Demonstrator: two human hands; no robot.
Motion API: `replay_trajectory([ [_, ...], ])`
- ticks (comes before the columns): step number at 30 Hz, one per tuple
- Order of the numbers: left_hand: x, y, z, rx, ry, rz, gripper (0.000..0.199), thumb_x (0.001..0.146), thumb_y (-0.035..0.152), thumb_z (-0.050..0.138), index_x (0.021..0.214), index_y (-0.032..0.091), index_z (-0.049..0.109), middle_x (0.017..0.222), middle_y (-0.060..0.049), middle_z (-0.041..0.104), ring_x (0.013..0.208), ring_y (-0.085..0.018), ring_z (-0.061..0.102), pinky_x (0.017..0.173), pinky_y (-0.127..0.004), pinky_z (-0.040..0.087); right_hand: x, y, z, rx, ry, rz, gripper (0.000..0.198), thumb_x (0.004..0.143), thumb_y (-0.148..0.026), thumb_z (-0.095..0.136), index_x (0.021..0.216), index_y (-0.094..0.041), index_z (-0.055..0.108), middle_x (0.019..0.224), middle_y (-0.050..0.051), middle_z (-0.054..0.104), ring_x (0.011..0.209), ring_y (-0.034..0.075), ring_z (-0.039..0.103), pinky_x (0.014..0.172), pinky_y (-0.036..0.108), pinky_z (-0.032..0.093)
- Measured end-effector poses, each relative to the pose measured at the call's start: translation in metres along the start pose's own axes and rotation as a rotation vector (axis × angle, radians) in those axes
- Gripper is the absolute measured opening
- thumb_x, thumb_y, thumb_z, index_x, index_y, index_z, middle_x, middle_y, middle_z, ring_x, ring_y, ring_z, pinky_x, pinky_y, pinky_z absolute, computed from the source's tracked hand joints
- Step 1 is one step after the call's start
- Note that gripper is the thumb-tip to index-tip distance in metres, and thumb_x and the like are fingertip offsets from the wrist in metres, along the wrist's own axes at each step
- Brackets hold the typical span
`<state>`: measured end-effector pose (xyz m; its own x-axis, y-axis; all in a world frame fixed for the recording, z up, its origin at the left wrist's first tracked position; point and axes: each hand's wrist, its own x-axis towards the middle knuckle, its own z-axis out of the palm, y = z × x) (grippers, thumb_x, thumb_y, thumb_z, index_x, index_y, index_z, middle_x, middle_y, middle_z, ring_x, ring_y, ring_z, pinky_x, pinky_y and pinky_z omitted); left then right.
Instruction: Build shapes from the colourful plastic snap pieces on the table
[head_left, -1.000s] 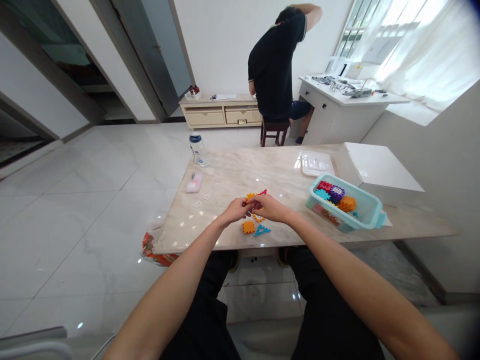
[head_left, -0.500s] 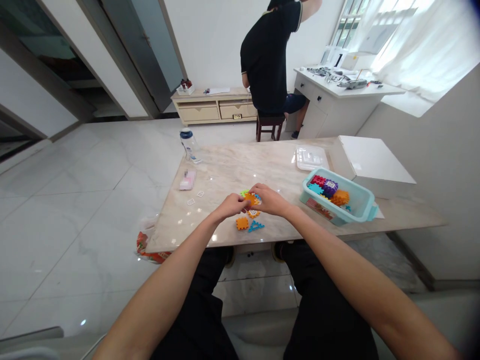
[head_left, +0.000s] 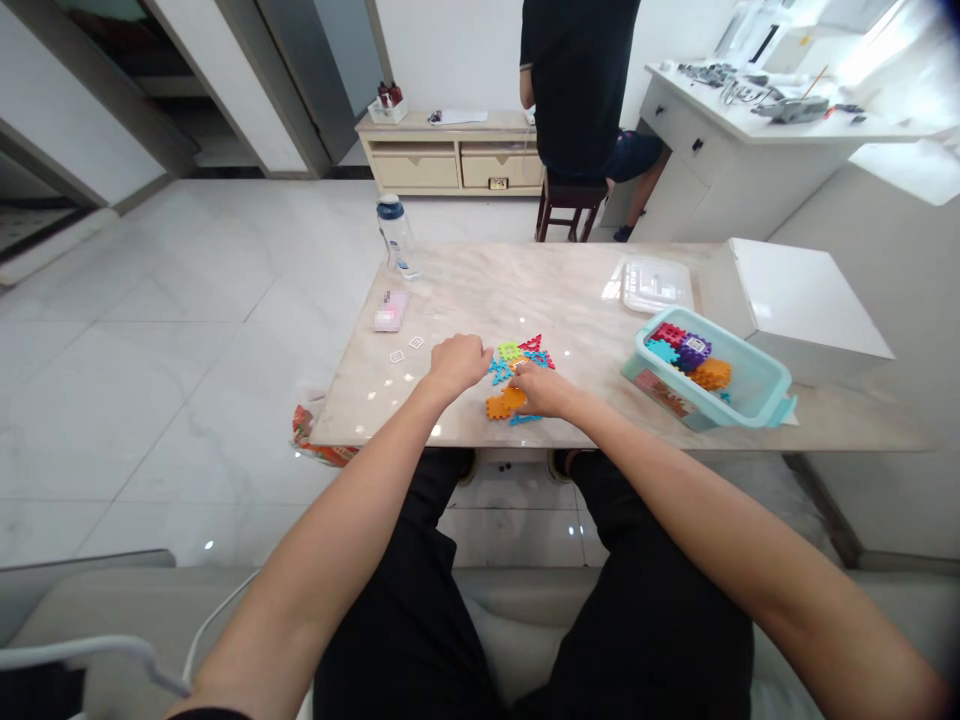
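Observation:
My right hand (head_left: pixel 547 390) is low over the table, with its thumb and fingers around an orange notched building tile (head_left: pixel 513 397). That tile overlaps or lies against another orange tile (head_left: pixel 496 408). To the left, my left hand (head_left: pixel 459 362) is closed with curled fingers, and whatever it may hold is hidden. Between and beyond the hands lies a flat group of pieces: a lime-green square tile (head_left: pixel 510 350), a blue triangular frame (head_left: pixel 500 371) and a red triangular frame (head_left: pixel 532 342). Another blue piece (head_left: pixel 525 420) shows partly below my right hand.
A light-blue bin (head_left: pixel 750 400) of colourful tiles stands at right, before a white box (head_left: pixel 814 290) and a clear plastic lid (head_left: pixel 658 285). A water bottle (head_left: pixel 397 240), pink pack (head_left: pixel 390 311) and small white frames (head_left: pixel 397 356) are at left. A person (head_left: pixel 577 90) sits beyond the table.
My hands have come apart from the orange tile they both held. The left moved left; the right lowered with an orange tile onto the near pieces. The view tilted downward.

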<state>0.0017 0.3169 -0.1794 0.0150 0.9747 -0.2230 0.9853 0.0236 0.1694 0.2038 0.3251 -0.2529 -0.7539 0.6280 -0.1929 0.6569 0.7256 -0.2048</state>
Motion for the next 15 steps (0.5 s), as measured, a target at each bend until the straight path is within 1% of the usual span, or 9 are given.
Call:
replay_trajectory([
  [3, -0.002, 0.000, 0.003, 0.040, -0.008, 0.032, 0.049, 0.106, 0.048, 0.046, 0.119, 0.016, 0.081, 0.122, -0.021, 0.078, 0.117, -0.036, 0.072, 0.100, -0.045, 0.054, 0.007, -0.014, 0.002, -0.041, -0.020, -0.003, 0.036, 0.092, -0.039, 0.082, 0.117, -0.014, 0.079, 0.125, 0.018, 0.071, 0.120, 0.034, 0.065, 0.106, 0.039, 0.052],
  [6, -0.005, 0.001, 0.003, 0.048, -0.009, 0.043, 0.050, 0.106, 0.047, 0.045, 0.119, 0.015, 0.081, 0.121, -0.021, 0.078, 0.116, -0.036, 0.073, 0.099, -0.044, 0.055, 0.012, -0.022, 0.003, -0.077, -0.050, -0.005, 0.039, 0.094, -0.042, 0.080, 0.120, -0.013, 0.078, 0.127, 0.018, 0.070, 0.119, 0.033, 0.066, 0.103, 0.038, 0.053],
  [10, -0.006, -0.003, 0.004, 0.012, 0.000, 0.042, 0.050, 0.106, 0.047, 0.046, 0.119, 0.014, 0.082, 0.121, -0.022, 0.078, 0.118, -0.036, 0.073, 0.100, -0.045, 0.054, 0.016, -0.026, 0.008, -0.121, -0.083, -0.018, 0.041, 0.094, -0.042, 0.079, 0.123, -0.012, 0.077, 0.128, 0.019, 0.070, 0.121, 0.034, 0.066, 0.103, 0.038, 0.052],
  [15, -0.004, -0.012, 0.006, -0.022, 0.021, 0.040, 0.044, 0.106, 0.044, 0.051, 0.117, 0.016, 0.082, 0.120, -0.022, 0.078, 0.119, -0.037, 0.072, 0.101, -0.045, 0.053, 0.017, -0.029, 0.014, -0.101, -0.082, -0.012, 0.042, 0.094, -0.043, 0.078, 0.125, -0.014, 0.077, 0.130, 0.018, 0.070, 0.122, 0.034, 0.066, 0.104, 0.039, 0.052],
])
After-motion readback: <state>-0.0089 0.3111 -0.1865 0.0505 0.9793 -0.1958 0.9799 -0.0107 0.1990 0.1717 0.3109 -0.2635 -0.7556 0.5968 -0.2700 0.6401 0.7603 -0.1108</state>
